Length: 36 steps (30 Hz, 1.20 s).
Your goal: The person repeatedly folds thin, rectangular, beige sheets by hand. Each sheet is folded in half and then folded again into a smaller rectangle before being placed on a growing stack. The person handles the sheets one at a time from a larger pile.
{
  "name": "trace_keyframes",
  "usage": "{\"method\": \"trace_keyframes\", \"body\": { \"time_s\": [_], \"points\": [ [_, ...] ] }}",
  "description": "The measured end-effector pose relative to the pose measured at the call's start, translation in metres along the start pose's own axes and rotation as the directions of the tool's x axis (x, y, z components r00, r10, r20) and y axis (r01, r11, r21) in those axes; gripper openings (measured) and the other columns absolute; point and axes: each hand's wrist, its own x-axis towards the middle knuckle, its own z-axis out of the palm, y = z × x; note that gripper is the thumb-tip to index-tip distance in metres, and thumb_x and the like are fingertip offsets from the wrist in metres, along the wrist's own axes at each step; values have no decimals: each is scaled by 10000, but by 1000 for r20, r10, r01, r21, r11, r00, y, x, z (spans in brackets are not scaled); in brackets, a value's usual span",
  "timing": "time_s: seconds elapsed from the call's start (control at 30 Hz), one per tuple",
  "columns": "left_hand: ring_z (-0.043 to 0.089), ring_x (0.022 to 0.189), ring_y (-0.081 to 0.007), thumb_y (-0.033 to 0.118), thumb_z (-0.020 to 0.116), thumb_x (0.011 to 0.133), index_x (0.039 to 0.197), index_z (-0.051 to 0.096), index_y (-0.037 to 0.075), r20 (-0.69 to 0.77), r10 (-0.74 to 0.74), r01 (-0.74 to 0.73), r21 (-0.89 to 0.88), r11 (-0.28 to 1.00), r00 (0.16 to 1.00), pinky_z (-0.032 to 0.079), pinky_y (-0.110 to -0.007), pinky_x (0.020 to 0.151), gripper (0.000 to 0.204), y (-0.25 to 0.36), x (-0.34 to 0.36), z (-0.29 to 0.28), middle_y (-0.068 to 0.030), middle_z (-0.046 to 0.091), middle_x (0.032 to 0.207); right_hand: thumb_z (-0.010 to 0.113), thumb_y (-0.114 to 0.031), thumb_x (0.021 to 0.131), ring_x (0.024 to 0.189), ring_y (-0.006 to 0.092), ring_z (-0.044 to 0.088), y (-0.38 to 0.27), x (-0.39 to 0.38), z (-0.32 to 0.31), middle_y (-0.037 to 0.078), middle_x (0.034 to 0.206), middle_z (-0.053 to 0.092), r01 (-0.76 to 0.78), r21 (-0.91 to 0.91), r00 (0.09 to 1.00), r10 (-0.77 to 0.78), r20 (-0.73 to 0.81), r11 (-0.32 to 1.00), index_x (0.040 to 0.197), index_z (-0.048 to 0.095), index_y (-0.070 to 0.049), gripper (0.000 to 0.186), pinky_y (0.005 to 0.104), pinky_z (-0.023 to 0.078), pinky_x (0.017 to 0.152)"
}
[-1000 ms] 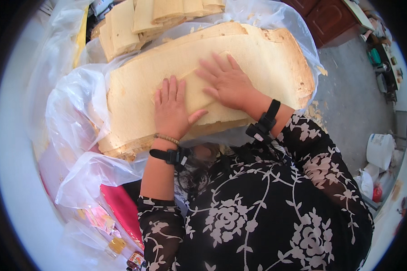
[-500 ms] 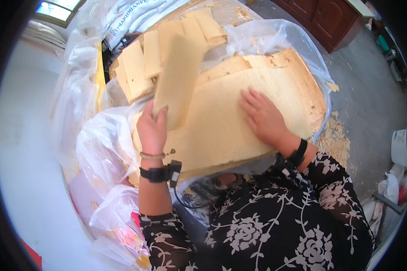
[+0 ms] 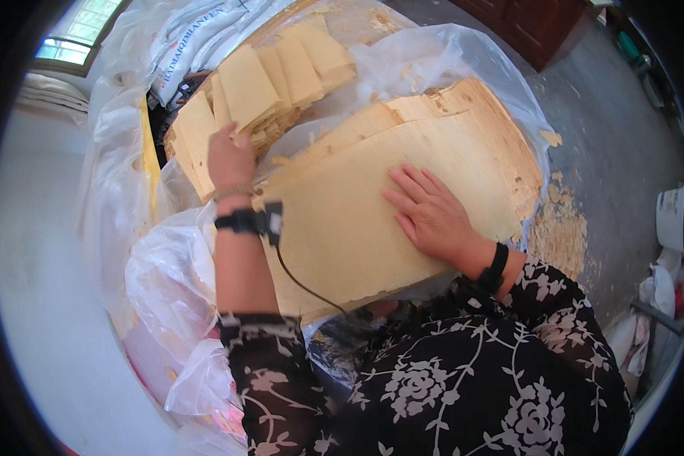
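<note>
A broad stack of thin tan pancake-like sheets (image 3: 342, 220) lies in front of me, with ragged, crumbly edges at the far right. My right hand (image 3: 431, 215) rests palm down on its top sheet, fingers stretched out. Beyond the stack to the left is a pile of folded tan sheets (image 3: 300, 64), laid overlapping in a row. At the near edge of one folded sheet (image 3: 245, 87) is my left hand (image 3: 232, 159), its thumb and forefinger slightly apart. Nothing shows between them, though the fingertips are a little blurred.
Clear plastic sheeting (image 3: 171, 251) surrounds the stack and bunches up at the left. White printed sacks (image 3: 194, 45) lie at the far left. Tan crumbs (image 3: 558, 235) litter the grey floor at right. A dark red cabinet (image 3: 536, 30) stands at the back, and a white bucket (image 3: 671, 216) at far right.
My left hand has moved away and left, and the folded sheet it held up now lies on the pile. The right hand has shifted slightly on the stack. The view has turned slightly.
</note>
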Motion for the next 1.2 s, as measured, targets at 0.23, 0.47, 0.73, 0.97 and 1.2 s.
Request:
{"method": "trace_keyframes", "body": {
  "time_s": [0.23, 0.47, 0.73, 0.97, 1.2],
  "points": [
    [549, 1368, -372, 291, 817, 878, 1415, 611, 73, 294, 542, -422, -384, 821, 787, 456, -463, 1101, 615, 146, -227, -24, -178, 586, 1478, 649, -187, 971, 1347, 337, 565, 20, -4, 6, 124, 1400, 646, 35, 226, 991, -5, -134, 974, 1298, 703, -101, 342, 460, 436, 1138],
    [488, 1415, -380, 196, 901, 697, 1503, 532, 134, 429, 506, -506, -125, 854, 748, 410, -495, 1139, 888, 162, -270, -19, -161, 509, 1546, 587, -307, 1078, 1048, 221, 714, 69, -118, -36, 102, 1145, 738, -374, 910, 620, 778, 103, 179, 1217, 700, -41, 320, 346, 573, 911],
    [676, 1185, -290, 77, 772, 734, 1346, 659, 120, 153, 637, -634, -73, 770, 755, 554, -401, 959, 623, 169, -267, -26, -96, 697, 1315, 631, -607, 1001, 1141, 300, 696, 69, -185, -52, 173, 1242, 686, -167, 725, 682, 453, 574, -668, 1404, 532, -65, 682, 447, 606, 876],
    [707, 1070, -294, 134, 740, 866, 1174, 716, 92, 170, 599, -574, -174, 800, 783, 567, -385, 893, 312, 146, -311, -45, -94, 742, 1181, 712, -352, 1008, 1065, 211, 702, 72, -149, -41, 59, 1219, 728, -98, 926, 622, 704, 342, -363, 1323, 640, -102, 408, 378, 575, 886],
    [700, 780, -200, 414, 712, 1007, 1003, 689, 34, 255, -780, 781, -461, 421, 571, 549, -341, 656, 381, -18, -383, -111, -84, 730, 899, 677, -276, 1030, 1205, 259, 682, 151, -152, -66, 83, 1316, 709, 77, 986, 441, 892, 101, -150, 1365, 622, -67, 400, 439, 553, 1036]
  ]
}}
